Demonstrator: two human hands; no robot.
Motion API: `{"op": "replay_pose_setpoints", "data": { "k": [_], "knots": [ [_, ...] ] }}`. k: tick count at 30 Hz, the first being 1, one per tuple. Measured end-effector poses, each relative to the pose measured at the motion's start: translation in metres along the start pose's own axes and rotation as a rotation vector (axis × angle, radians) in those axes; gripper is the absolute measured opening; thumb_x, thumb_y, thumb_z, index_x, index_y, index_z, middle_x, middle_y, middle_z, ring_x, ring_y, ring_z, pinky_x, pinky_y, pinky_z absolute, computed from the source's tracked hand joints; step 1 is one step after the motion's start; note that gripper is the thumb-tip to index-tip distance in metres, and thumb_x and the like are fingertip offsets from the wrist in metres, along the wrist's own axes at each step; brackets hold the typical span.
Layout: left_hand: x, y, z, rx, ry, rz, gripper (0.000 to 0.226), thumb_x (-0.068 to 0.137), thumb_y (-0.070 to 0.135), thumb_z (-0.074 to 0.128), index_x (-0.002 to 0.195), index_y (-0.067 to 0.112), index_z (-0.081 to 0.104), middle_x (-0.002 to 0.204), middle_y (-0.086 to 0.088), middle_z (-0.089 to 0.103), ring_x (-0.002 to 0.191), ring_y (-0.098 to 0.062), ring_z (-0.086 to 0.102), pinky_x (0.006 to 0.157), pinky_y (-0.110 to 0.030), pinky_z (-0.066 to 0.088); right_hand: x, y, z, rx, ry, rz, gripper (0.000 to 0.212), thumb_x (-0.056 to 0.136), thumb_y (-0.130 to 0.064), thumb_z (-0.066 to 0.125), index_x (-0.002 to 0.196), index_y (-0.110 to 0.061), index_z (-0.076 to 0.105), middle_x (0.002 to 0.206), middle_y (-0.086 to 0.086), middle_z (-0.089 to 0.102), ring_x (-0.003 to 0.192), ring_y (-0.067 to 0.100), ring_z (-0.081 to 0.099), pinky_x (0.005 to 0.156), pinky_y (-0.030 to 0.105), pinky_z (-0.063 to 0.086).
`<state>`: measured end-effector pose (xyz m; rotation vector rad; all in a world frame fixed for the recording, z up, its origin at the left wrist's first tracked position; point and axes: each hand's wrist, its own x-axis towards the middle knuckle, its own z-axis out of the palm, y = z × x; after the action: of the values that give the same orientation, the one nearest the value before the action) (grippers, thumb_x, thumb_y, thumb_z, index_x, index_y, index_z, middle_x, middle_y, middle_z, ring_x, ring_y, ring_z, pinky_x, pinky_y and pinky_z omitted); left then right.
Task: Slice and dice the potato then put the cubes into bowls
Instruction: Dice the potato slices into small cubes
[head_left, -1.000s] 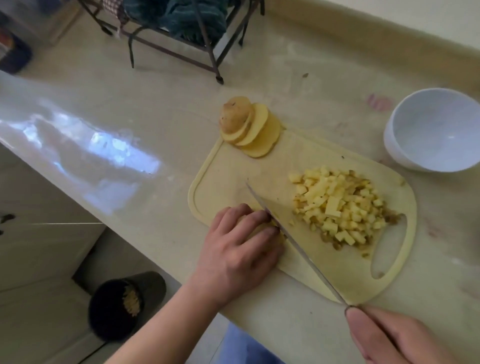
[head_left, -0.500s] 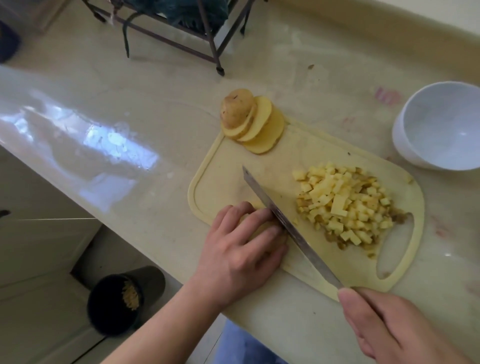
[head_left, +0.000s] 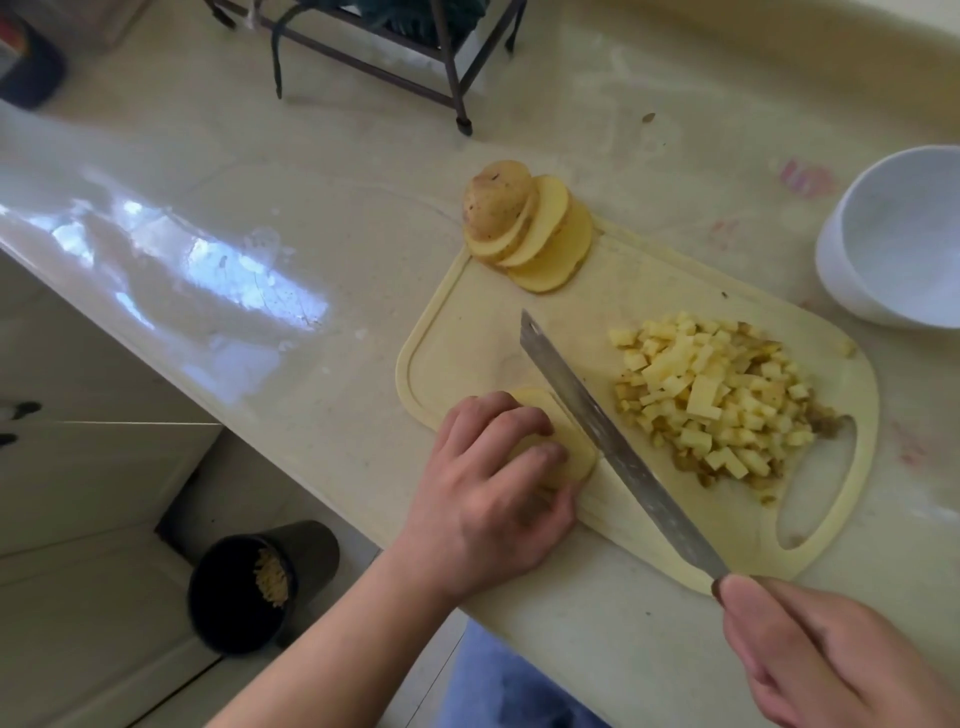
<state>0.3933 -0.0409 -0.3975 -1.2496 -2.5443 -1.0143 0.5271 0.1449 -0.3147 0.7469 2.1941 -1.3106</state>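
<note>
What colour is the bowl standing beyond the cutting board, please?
The bowl is plain white, with no pattern; the head view shows it at the right edge.

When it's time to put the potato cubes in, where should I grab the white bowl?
Probably by the rim of the white bowl, on the side facing the cutting board. It stands upright and open, with smooth rounded walls that offer little to hold, so thumb inside and fingers outside the edge should work. Come from the board side, which nothing blocks.
</note>
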Motion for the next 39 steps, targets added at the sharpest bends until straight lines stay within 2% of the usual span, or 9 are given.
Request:
{"op": "replay_pose_setpoints", "data": {
  "k": [4,14,22,25,28,30,33,39],
  "knots": [
    [0.001,0.0,0.0,-0.024,-0.013,-0.003,0.014,0.083,0.01,0.077,0.087,-0.002,0.075,0.099,-0.017,0.07,0.097,-0.038,0.063,0.082,-0.045,0.053,-0.001,-0.003,0.001,-0.015,-0.027,0.002,0.088,0.046,-0.105,0.022,0.057,-0.022,0.05,0.044,-0.001,0.044,0.042,0.005,0.045,0.044,0.012,0.03],
    [0.002,0.0,0.002,-0.002,-0.025,-0.012,0.017,0.083,0.011,0.077,0.093,-0.002,0.077,0.105,-0.017,0.071,0.1,-0.039,0.064,0.084,-0.046,0.053,-0.007,-0.004,0.001,-0.055,0.067,-0.008,0.085,0.047,-0.104,0.019,0.058,-0.029,0.057,0.05,-0.003,0.058,0.046,0.005,0.055,0.043,0.007,0.033],
    [0.003,0.0,0.002,-0.004,-0.033,-0.006,0.016,0.082,0.01,0.076,0.092,-0.002,0.077,0.105,-0.017,0.071,0.098,-0.039,0.064,0.084,-0.046,0.053,-0.015,0.01,0.005,-0.009,0.044,0.121,0.091,0.036,-0.108,0.02,0.051,-0.023,0.05,0.049,0.003,0.053,0.045,0.006,0.049,0.047,0.014,0.034],
    [0.004,-0.001,0.002,-0.014,-0.034,-0.001,0.015,0.082,0.01,0.075,0.092,-0.001,0.077,0.105,-0.017,0.071,0.097,-0.039,0.064,0.083,-0.046,0.053,-0.016,0.008,0.004,-0.012,0.109,0.088,0.092,0.044,-0.106,0.023,0.057,-0.021,0.054,0.051,0.006,0.056,0.042,0.006,0.05,0.045,0.021,0.039],
    [0.005,-0.001,0.001,-0.02,-0.038,0.002,0.016,0.082,0.01,0.074,0.093,0.0,0.077,0.105,-0.016,0.071,0.097,-0.038,0.064,0.084,-0.045,0.053,-0.004,-0.003,0.006,0.0,0.004,0.013,0.085,0.048,-0.104,0.019,0.062,-0.027,0.053,0.044,-0.003,0.044,0.042,0.006,0.045,0.043,0.014,0.031],
    [0.006,-0.001,0.001,-0.022,-0.039,0.001,0.016,0.082,0.01,0.073,0.093,0.0,0.077,0.106,-0.016,0.071,0.097,-0.039,0.064,0.084,-0.045,0.053,0.005,-0.005,0.01,0.013,-0.044,-0.031,0.086,0.053,-0.101,0.02,0.069,-0.021,0.047,0.047,-0.003,0.037,0.043,0.006,0.038,0.045,0.015,0.029],
    [0.005,-0.001,0.001,-0.017,-0.039,0.004,0.015,0.082,0.01,0.073,0.093,0.001,0.077,0.106,-0.016,0.071,0.096,-0.038,0.064,0.085,-0.045,0.053,0.009,-0.004,0.006,0.006,-0.03,-0.041,0.084,0.058,-0.099,0.022,0.069,-0.018,0.046,0.049,-0.002,0.038,0.044,0.006,0.038,0.046,0.015,0.029],
    [0.005,0.0,0.001,-0.025,-0.027,-0.005,0.015,0.081,0.01,0.074,0.092,0.001,0.077,0.106,-0.016,0.071,0.096,-0.038,0.063,0.084,-0.045,0.053,0.004,-0.007,0.003,-0.064,0.051,-0.045,0.082,0.057,-0.1,0.018,0.059,-0.024,0.048,0.043,-0.002,0.041,0.04,0.008,0.043,0.043,0.011,0.029]
  ]
}}
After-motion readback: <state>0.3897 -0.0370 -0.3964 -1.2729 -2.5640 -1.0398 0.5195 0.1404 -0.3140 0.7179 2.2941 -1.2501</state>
